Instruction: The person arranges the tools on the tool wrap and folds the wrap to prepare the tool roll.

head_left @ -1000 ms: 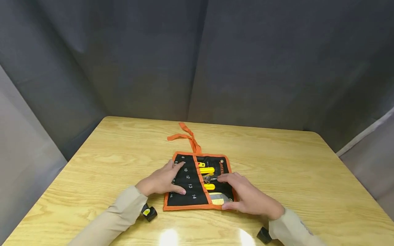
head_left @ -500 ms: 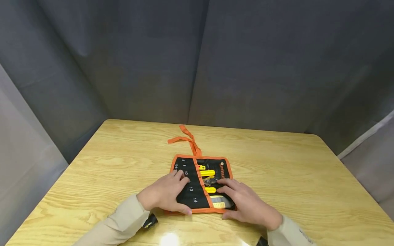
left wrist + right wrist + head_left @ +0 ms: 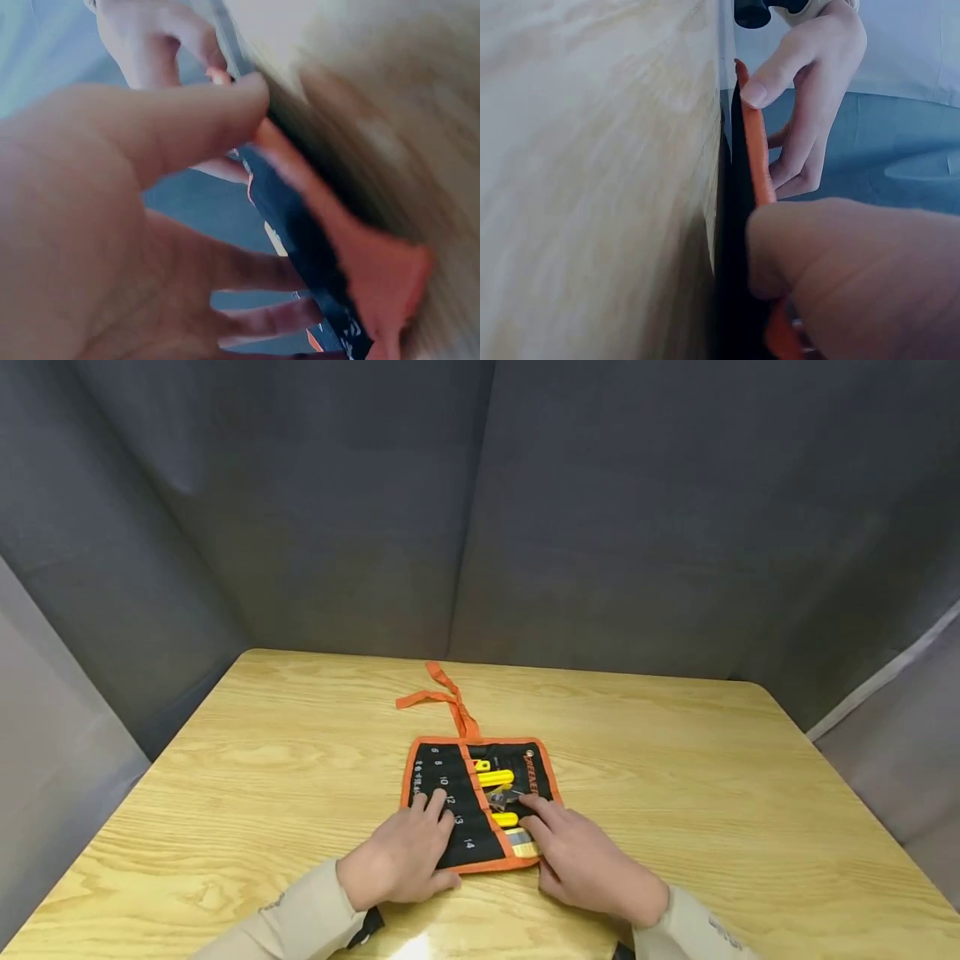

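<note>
A black tool roll [image 3: 462,793] with orange trim lies unfolded on the table in the head view, its left panel printed with numbers. Yellow-handled tools [image 3: 497,778] and a yellow-and-grey utility knife [image 3: 521,842] sit in its pockets. My left hand [image 3: 405,852] rests its fingers on the numbered panel, thumb at the orange near edge [image 3: 300,165]. At the right near corner, my right hand [image 3: 588,864] grips the roll, fingers over the pocket side and thumb against the near edge. That hand hides the corner and the knife's end.
Orange tie straps [image 3: 450,697] trail from the roll's far edge across the wooden table [image 3: 675,760]. Dark grey curtains [image 3: 360,527] stand behind the table and at its sides.
The left hand has slid toward the roll's near edge, its thumb now at the trim. The right hand's fingers and thumb have drawn in around the right near corner, covering more of the knife.
</note>
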A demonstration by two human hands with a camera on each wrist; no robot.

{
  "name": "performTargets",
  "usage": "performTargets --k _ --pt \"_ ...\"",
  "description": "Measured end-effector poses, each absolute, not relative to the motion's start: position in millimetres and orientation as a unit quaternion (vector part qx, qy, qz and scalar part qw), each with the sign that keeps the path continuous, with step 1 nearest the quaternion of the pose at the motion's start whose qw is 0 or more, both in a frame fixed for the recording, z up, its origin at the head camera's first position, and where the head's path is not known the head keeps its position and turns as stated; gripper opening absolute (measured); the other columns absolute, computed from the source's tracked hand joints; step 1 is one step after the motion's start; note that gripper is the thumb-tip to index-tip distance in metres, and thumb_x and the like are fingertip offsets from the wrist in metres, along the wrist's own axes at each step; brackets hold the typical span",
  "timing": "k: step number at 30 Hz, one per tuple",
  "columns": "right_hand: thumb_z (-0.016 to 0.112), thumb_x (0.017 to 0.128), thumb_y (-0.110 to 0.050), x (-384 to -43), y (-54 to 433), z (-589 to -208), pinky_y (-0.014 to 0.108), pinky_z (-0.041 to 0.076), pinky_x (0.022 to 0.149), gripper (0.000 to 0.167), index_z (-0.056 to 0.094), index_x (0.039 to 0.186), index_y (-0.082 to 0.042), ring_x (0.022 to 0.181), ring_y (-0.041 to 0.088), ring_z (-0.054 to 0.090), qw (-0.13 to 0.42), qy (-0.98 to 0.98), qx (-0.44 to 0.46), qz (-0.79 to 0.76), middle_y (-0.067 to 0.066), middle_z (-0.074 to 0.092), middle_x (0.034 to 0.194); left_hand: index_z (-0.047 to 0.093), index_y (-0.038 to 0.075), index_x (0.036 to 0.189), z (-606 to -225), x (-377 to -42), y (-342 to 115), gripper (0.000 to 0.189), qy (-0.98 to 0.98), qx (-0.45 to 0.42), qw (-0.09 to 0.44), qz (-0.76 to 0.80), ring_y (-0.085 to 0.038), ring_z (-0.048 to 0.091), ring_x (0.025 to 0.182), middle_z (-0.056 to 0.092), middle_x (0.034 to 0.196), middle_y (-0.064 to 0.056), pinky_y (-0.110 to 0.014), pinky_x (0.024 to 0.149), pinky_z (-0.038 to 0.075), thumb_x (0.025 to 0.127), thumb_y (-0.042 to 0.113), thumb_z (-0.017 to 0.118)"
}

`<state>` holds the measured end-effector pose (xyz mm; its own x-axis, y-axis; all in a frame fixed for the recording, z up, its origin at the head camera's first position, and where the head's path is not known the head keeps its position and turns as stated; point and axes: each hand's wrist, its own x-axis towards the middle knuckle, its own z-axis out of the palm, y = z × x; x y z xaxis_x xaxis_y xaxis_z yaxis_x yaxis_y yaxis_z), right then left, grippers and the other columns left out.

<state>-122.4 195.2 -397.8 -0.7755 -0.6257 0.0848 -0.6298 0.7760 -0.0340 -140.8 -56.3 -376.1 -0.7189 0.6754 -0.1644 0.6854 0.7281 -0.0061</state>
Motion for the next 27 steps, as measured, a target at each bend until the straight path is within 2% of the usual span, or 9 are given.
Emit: performTargets --k 5,8,12,16,19,22,24,27 --pt "0.053 0.085 -0.01 -126.7 192.0 -395.9 0.04 0.054 0.087 0.036 0.059 0.12 -0.006 0.108 0.023 0.061 0.051 -0.943 0.323 0.059 0.012 0.053 0.131 0.053 0.001 0.133 -374.7 -137.6 -55.3 0.069 0.929 0.359 0.067 -0.052 -0.029 0.054 0.107 0.047 0.127 -0.017 -0.037 0.082 0.054 0.088 0.053 0.063" --pt "0.054 0.086 -0.009 -131.5 193.7 -395.3 0.039 0.055 0.083 0.033 0.061 0.118 -0.008 0.103 0.021 0.064 0.063 -0.942 0.318 0.086 0.009 0.059 0.123 0.058 0.001 0.124 -375.5 -141.2 -56.9 0.052 0.932 0.359 0.039 -0.026 -0.027 0.058 0.101 0.053 0.118 -0.016 -0.036 0.077 0.055 0.09 0.041 0.065" --pt "0.055 0.09 -0.008 -138.6 197.9 -395.9 0.034 0.056 0.074 0.025 0.063 0.114 -0.006 0.089 0.016 0.065 0.086 -0.937 0.317 0.122 0.007 0.066 0.11 0.061 0.001 0.111 -374.8 -151.3 -63.5 0.032 0.927 0.37 0.01 0.057 -0.022 0.061 0.082 0.06 0.098 -0.011 -0.033 0.067 0.054 0.092 0.027 0.065" --pt "0.057 0.094 -0.007 -146.6 201.1 -396.0 0.022 0.048 0.058 0.016 0.064 0.108 -0.004 0.065 0.004 0.054 0.1 -0.93 0.307 0.175 0.001 0.066 0.089 0.058 0.003 0.109 -373.3 -162.7 -70.8 0.026 0.915 0.384 0.019 0.123 -0.012 0.055 0.065 0.059 0.083 -0.004 -0.026 0.058 0.048 0.094 0.023 0.063" --pt "0.059 0.095 -0.008 -153.4 201.8 -397.2 0.019 0.044 0.055 0.012 0.065 0.104 -0.005 0.059 0.0 0.048 0.102 -0.931 0.286 0.205 -0.001 0.064 0.082 0.053 0.005 0.106 -375.1 -170.3 -74.7 0.024 0.907 0.391 0.024 0.151 -0.009 0.049 0.057 0.055 0.075 0.0 -0.023 0.054 0.042 0.095 0.024 0.062" --pt "0.061 0.094 -0.011 -160.5 201.0 -400.3 0.02 0.049 0.06 0.01 0.067 0.102 -0.005 0.065 0.001 0.055 0.11 -0.934 0.265 0.214 0.002 0.068 0.085 0.052 0.005 0.11 -378.8 -176.5 -78.2 0.028 0.901 0.401 0.007 0.162 -0.011 0.051 0.06 0.058 0.08 0.0 -0.025 0.056 0.044 0.095 0.026 0.062" --pt "0.063 0.093 -0.012 -164.7 201.1 -402.3 0.02 0.048 0.054 0.011 0.068 0.1 -0.005 0.058 0.002 0.054 0.111 -0.934 0.247 0.233 0.003 0.068 0.08 0.053 0.006 0.117 -381.5 -180.3 -80.7 0.033 0.897 0.407 -0.011 0.17 -0.014 0.058 0.068 0.064 0.09 -0.003 -0.029 0.062 0.049 0.094 0.028 0.063" --pt "0.068 0.091 -0.013 -170.6 201.9 -406.5 0.02 0.043 0.048 0.01 0.069 0.098 -0.005 0.052 0.003 0.049 0.118 -0.929 0.223 0.272 0.003 0.067 0.078 0.055 0.012 0.127 -386.2 -186.8 -85.3 0.039 0.892 0.41 -0.036 0.187 -0.014 0.06 0.075 0.066 0.107 -0.002 -0.03 0.07 0.051 0.093 0.032 0.063"
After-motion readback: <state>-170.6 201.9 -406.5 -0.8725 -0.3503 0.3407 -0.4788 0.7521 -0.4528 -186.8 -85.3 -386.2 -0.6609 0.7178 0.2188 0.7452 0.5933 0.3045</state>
